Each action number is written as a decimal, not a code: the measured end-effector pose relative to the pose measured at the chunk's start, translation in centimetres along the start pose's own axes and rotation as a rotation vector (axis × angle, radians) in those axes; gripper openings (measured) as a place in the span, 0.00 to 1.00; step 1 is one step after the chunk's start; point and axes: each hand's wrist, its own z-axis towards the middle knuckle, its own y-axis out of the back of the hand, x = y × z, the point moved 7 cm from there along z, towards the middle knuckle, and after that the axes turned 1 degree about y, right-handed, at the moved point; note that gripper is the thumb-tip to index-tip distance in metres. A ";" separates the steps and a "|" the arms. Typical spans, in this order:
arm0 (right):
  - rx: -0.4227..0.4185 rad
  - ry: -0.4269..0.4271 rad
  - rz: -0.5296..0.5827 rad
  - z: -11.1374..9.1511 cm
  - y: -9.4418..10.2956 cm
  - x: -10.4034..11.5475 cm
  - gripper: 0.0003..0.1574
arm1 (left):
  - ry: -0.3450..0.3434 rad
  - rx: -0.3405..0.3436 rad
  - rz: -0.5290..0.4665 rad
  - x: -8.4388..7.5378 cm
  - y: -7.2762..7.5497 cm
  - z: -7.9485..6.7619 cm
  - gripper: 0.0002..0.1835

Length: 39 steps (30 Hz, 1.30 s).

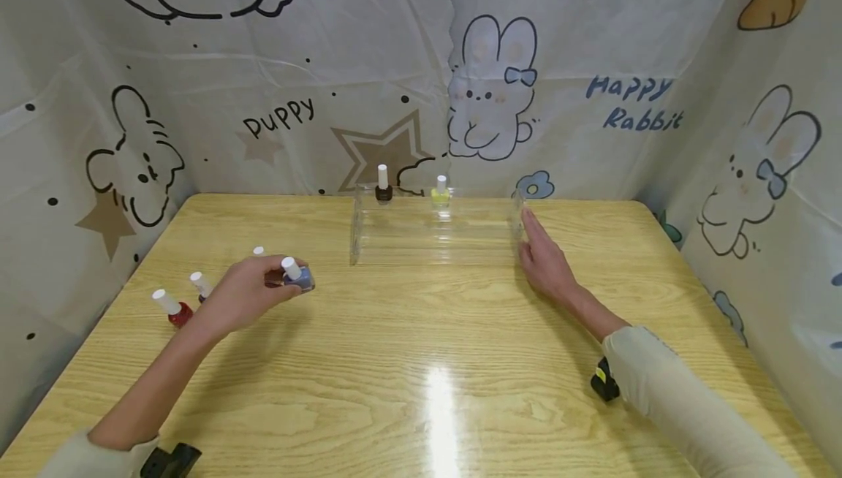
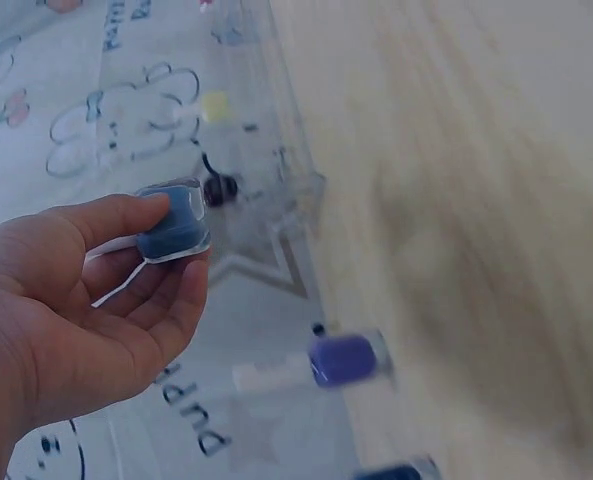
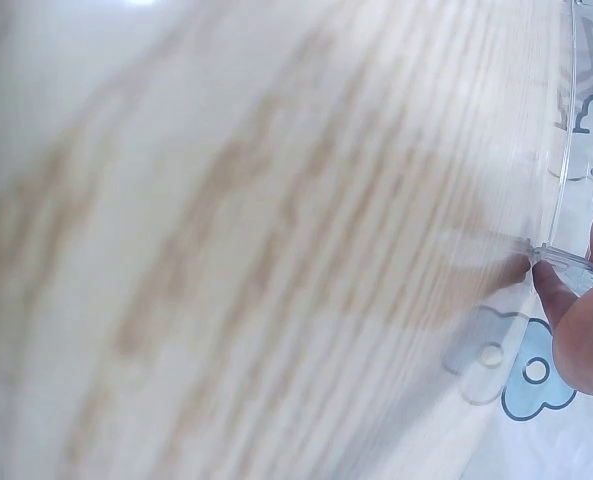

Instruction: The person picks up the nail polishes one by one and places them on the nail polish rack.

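My left hand (image 1: 246,291) pinches a blue nail polish bottle (image 1: 300,278) with a white cap, lifted above the table's left side. In the left wrist view its blue glass (image 2: 174,222) shows between thumb and fingers. My right hand (image 1: 547,259) rests with extended fingers against the right end of a clear stepped rack (image 1: 434,244). On the rack's back step stand a near-black nail polish bottle (image 1: 384,191) and a yellow one (image 1: 441,193). Close to the left hand are a red bottle (image 1: 179,314), a dark bottle (image 1: 201,288) and a purple bottle (image 2: 344,360).
The wood-grain table (image 1: 408,346) reaches back to a printed cloth (image 1: 368,47) hanging around it. The rack stands near the table's back edge. A black strap device (image 1: 605,381) sits at the right wrist, another (image 1: 169,461) at the left.
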 end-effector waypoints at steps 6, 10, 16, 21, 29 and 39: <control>-0.009 0.006 -0.008 0.1 0.0 0.1 0.40 | -0.032 0.045 -0.034 -2.2 -1.3 3.0 0.15; -0.009 -0.002 -0.007 0.0 0.0 0.2 0.40 | -0.039 0.068 -0.070 -3.8 -2.6 5.4 0.14; -0.002 -0.004 -0.007 0.0 0.0 0.3 0.40 | -0.077 0.119 -0.079 -7.1 -5.2 8.9 0.16; -0.002 -0.007 -0.015 0.0 0.1 0.2 0.40 | -0.103 0.119 -0.115 -9.9 -7.0 11.7 0.15; -0.017 -0.001 -0.001 -0.1 0.1 0.2 0.39 | -0.140 0.103 -0.134 -13.4 -8.8 16.0 0.12; -0.032 0.012 0.009 -0.1 0.1 0.1 0.39 | -0.187 0.054 -0.087 -15.7 -10.5 19.4 0.09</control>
